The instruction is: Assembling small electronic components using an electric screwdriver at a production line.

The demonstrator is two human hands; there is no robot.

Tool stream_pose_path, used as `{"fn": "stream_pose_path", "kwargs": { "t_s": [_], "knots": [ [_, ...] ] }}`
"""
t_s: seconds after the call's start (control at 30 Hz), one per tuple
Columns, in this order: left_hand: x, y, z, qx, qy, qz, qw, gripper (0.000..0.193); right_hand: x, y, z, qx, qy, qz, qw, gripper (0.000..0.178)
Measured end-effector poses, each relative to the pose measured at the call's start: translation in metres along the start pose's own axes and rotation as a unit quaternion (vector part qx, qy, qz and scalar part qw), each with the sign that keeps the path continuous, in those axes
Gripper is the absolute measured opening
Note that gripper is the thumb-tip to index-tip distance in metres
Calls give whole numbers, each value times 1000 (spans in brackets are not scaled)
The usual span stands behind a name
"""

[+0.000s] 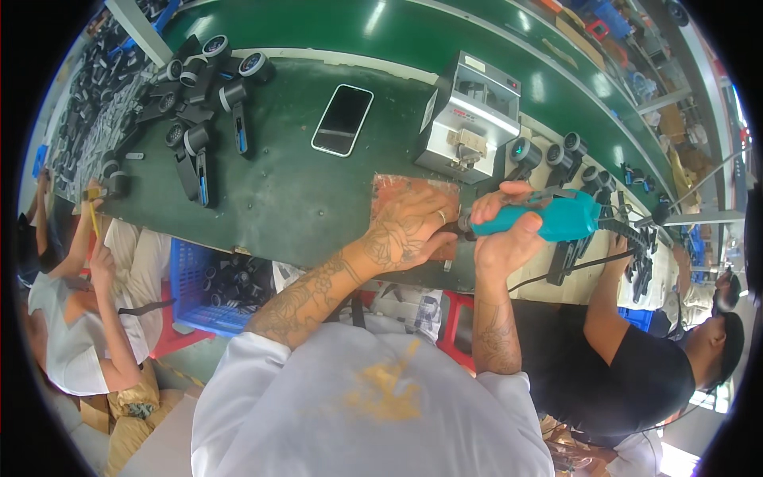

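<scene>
My right hand [509, 245] is closed around a teal electric screwdriver [566, 215], which lies nearly level with its nose toward my left hand. A cable leaves its back end on the right. My left hand [409, 229], with a ring on one finger, is bent over a worn reddish-brown pad [387, 188] on the bench. Its thumb and fingers close around a small dark piece at the screwdriver's nose; the fingers hide most of that piece. Just beyond the pad stands a silver box-shaped machine [470, 119] with a clear-topped housing.
A smartphone [342, 119] lies on the green bench [278, 183]. Black-handled devices with round silver-rimmed heads [195, 139] are piled at left; similar ones [556, 155] stand at right. A blue crate [184, 286] sits below the bench edge. Co-workers [91, 318] [636, 374] sit on both sides.
</scene>
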State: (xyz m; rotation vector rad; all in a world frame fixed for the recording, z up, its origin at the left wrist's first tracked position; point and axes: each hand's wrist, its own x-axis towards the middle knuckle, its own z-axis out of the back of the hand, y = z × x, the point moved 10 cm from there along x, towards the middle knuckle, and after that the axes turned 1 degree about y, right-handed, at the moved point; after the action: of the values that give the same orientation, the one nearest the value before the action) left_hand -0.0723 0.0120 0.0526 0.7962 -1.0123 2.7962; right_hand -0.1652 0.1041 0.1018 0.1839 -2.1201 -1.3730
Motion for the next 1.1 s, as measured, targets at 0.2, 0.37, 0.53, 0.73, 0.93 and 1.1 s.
{"fn": "stream_pose_path", "kwargs": {
  "t_s": [0.2,0.37,0.53,0.73,0.93,1.1],
  "knots": [
    [10,24,4,-29,61,103,992,28,23,-2,-1,-4,6,31,999,71],
    [7,19,-2,24,53,13,998,36,71,-4,-9,-66,-9,78,995,61],
    [3,23,-5,30,51,29,998,40,79,-22,-23,-135,23,109,985,53],
    [6,24,-5,38,47,29,998,42,80,-40,-14,-56,13,95,994,46],
    [4,25,-3,23,33,36,999,42,58,-26,-10,-57,-4,3,998,50],
    [7,20,1,36,11,12,999,42,38,-15,3,-65,12,-12,998,60]
  ]
}}
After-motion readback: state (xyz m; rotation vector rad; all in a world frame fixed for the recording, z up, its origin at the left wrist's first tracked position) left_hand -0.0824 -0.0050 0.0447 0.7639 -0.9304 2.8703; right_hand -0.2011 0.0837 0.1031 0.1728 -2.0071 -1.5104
